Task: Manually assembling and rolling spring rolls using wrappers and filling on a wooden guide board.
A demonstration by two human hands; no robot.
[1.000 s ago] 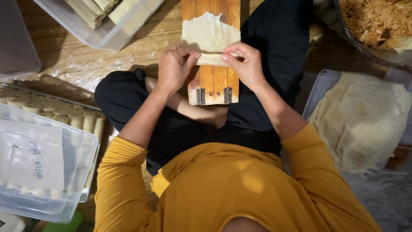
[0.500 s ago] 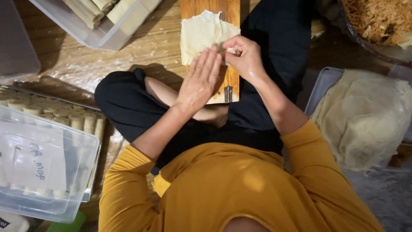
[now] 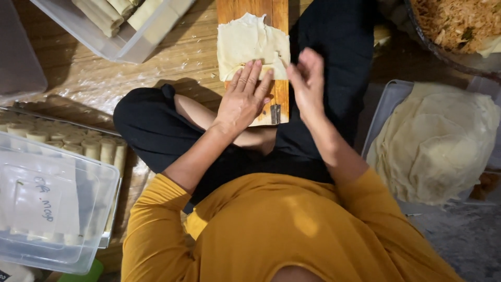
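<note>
Wooden flooring under clear plastic sheeting is seen around a seated person, with a thin pale pastry wrapper point(image 3: 252, 46) laid on a narrow wooden board point(image 3: 275, 15) across the lap.

Straight fingers, held close together, are pressed flat by the left hand point(image 3: 245, 96) onto the rolled near edge of the wrapper; the right hand point(image 3: 307, 83) is lifted just beside it, fingers loosely together, nothing gripped. A clear plastic tub of finished rolls point(image 3: 122, 23), a stack of round wrappers in a tray point(image 3: 436, 143) and a dark bowl of shredded filling point(image 3: 459, 23) are placed around. If uneven pressure is applied, the thin sheet may be torn or the roll left loose. Half a second earlier, the roll's end was pinched by the right hand; it has since been released.
</note>
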